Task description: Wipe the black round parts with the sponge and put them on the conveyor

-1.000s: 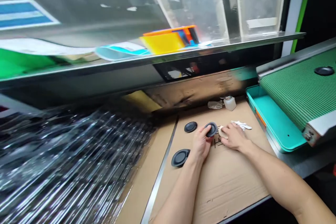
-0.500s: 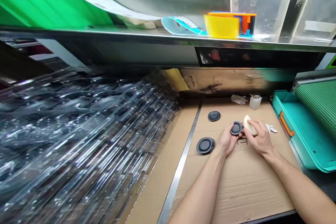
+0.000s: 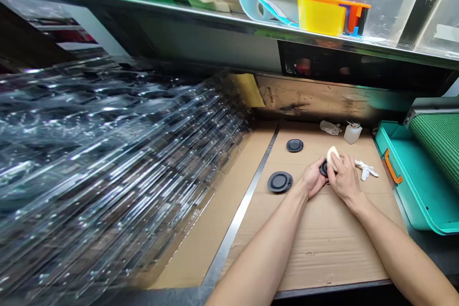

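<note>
My left hand [image 3: 313, 178] holds a black rubber disc [image 3: 324, 168] by its edge, and part of the disc is hidden by my fingers. My right hand [image 3: 344, 178] grips a cream sponge [image 3: 333, 156] and presses it against the disc's upper side. Both hands sit close together above a sheet of cardboard [image 3: 322, 244]. To their left lie a single black disc [image 3: 294, 145] and a small stack of black discs [image 3: 279, 182]. A crumpled white cloth [image 3: 366, 169] lies just right of my right hand.
A white plastic bottle [image 3: 353, 133] and a crumpled plastic bag [image 3: 330, 127] stand at the cardboard's far end. A teal tray [image 3: 412, 205] and green ribbed belt [image 3: 435, 148] are at the right. Stacked clear plastic sheets [image 3: 107, 153] fill the left. A steel shelf [image 3: 251, 33] runs overhead.
The view has swung and levelled, so the bench sits further right in the picture. The sponge has moved from beside the disc onto it, and my hands have come closer together.
</note>
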A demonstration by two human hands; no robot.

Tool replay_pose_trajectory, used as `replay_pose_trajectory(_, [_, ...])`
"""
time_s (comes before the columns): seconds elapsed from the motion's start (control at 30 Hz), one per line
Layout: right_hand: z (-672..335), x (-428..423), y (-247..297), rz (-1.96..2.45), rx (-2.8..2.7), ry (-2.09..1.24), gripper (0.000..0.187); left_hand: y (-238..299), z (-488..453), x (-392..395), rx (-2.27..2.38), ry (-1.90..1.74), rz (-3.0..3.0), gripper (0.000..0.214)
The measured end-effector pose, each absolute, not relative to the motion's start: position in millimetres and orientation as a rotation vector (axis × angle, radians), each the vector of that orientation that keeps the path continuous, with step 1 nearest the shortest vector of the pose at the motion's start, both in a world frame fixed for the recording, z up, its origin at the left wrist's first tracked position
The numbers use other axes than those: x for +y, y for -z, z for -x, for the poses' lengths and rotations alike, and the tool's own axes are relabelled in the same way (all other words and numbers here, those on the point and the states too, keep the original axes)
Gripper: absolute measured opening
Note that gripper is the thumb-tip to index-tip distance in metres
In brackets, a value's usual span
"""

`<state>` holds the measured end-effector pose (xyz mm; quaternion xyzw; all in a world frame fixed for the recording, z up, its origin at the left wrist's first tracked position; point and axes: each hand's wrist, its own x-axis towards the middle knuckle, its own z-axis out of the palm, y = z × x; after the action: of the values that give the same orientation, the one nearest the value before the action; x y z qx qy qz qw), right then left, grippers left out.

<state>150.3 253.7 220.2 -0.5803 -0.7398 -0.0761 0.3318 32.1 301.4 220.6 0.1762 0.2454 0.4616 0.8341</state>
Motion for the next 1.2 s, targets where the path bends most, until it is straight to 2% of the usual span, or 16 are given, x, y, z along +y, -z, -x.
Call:
replay_pose_trajectory(0.43, [-144.7,252.9,-208.4,1.542,-1.999,0.226,0.043,-219.2,-31.7,301.8,0.567,-0.954,-0.352,0.044])
replay_pose_trajectory(0.83, [-144.6,246.9,-212.9,1.688,-1.918,0.22,0.042,-221.1,-32.3,300.8,0.594,-1.014,-0.364,0.039])
replay_pose_trajectory(1.2, [-144.8,246.0,-213.9,1.583,-2.02,0.162,0.043,-218.8,-31.2,302.8,0.568,-0.947,-0.355,0.041])
